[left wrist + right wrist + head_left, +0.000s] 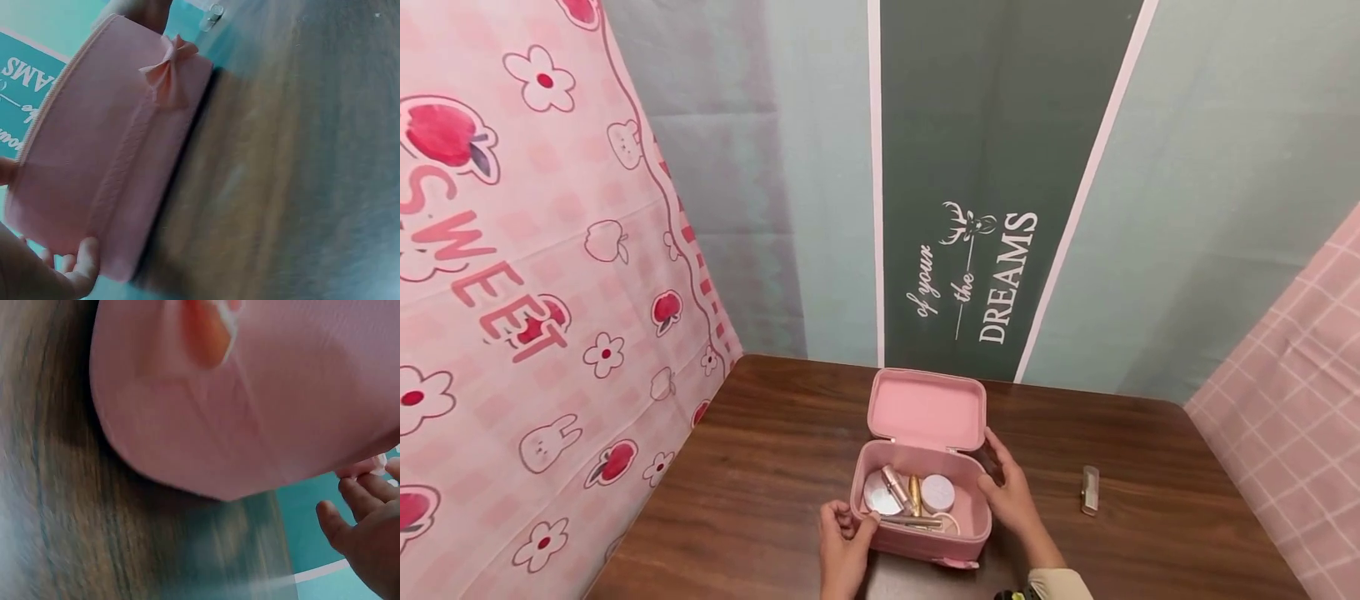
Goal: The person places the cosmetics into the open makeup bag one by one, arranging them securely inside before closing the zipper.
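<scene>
A pink makeup case (936,546) stands on the table with its lid (928,408) tilted back. Inside lie a shiny round compact (880,496), a rose-gold lipstick (895,487), a gold tube (914,493), a round pale-lidded jar (937,493) and slim metallic sticks (913,522). My left hand (844,546) grips the front left corner, thumb at the rim, fingers curled against the outside. At the right side, my right hand (1015,496) has its thumb at the rim and its fingers stretched toward the lid's lower corner. A bow (169,72) decorates the case front.
A small, clear and metallic oblong item (1090,490) lies on the wooden table (760,467), right of the case. Behind the table hangs a green and grey-blue cloth (955,125). Pink patterned cloths stand along the left (550,275) and right (1300,392).
</scene>
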`<state>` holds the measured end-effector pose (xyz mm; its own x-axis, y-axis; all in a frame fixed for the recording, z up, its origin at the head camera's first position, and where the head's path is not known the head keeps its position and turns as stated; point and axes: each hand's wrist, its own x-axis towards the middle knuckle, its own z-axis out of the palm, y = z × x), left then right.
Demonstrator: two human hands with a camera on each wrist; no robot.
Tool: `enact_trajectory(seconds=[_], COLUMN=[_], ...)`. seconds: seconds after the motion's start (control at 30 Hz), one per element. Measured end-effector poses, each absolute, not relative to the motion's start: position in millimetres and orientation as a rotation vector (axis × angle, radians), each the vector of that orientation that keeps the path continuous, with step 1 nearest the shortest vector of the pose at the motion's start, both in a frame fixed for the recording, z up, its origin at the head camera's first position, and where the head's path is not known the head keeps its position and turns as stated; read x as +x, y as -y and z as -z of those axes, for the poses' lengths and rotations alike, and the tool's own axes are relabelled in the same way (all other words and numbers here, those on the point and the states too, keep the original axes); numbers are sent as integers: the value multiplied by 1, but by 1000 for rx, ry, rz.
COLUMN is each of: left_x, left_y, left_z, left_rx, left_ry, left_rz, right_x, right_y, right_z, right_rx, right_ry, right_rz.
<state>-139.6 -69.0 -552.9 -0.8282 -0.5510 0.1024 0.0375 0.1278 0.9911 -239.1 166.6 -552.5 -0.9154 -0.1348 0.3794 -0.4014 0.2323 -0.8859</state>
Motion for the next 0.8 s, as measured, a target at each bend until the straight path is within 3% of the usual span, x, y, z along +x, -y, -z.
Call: enact_trajectory(seconds=[0.43,0.6,0.8], left_x=[-170,-184,-188], left_y=[97,102,102], left_z=[530,534,542], left_rx=[423,318,224], left_ry=[2094,2098,2087], left_rz=[1808,2000,2038], right_x=[-163,-151,-152], right_y=[-128,-118,-116], right_z=[532,539,546], right_rx=[-55,-266,-284], right_ry=[2370,2280,2238], right_rz=[-1540,-1714,-1753])
